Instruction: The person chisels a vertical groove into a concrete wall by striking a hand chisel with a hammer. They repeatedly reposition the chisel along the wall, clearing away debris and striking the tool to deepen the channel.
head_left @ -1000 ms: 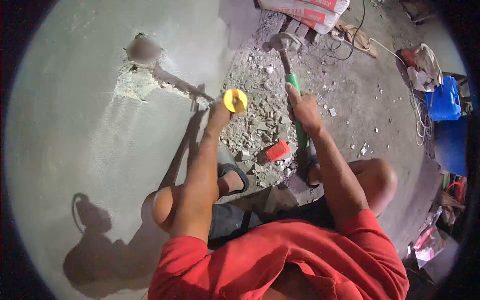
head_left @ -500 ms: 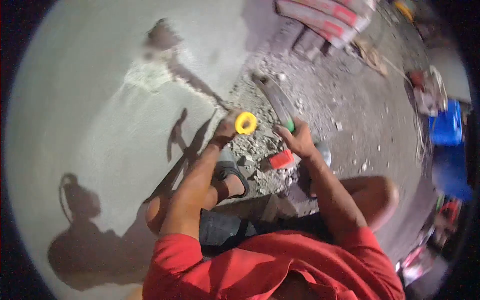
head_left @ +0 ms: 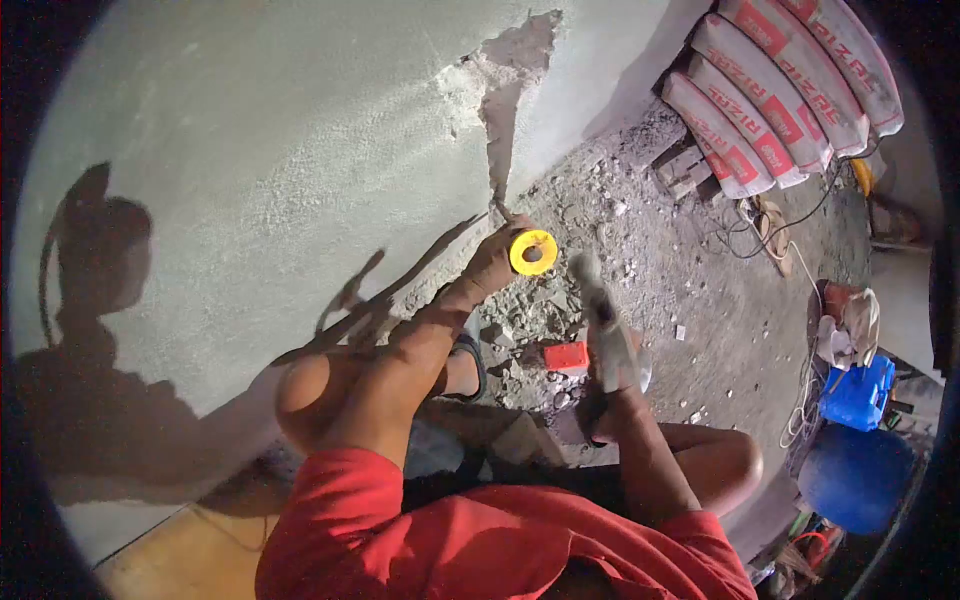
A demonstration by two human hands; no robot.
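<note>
My left hand (head_left: 488,264) is wrapped round a chisel with a round yellow hand guard (head_left: 534,253). The chisel's tip side points at the lower end of a rough channel (head_left: 503,120) broken into the grey plastered wall (head_left: 300,180). Smeared by motion, my right hand (head_left: 614,362) grips a hammer (head_left: 601,302) whose head is just right of the yellow guard and apart from it. A red block-like object (head_left: 566,356) lies on the rubble between my feet, left of my right hand.
Broken plaster and rubble (head_left: 540,300) cover the floor along the wall. Stacked cement bags (head_left: 760,110) stand at the upper right. A cable (head_left: 805,225), a blue container (head_left: 857,392) and a round blue object (head_left: 855,478) are on the right side.
The view has swung, bringing more of the bags and wall channel into sight. The hammer has turned more upright and closer to the chisel. My left hand keeps its grip.
</note>
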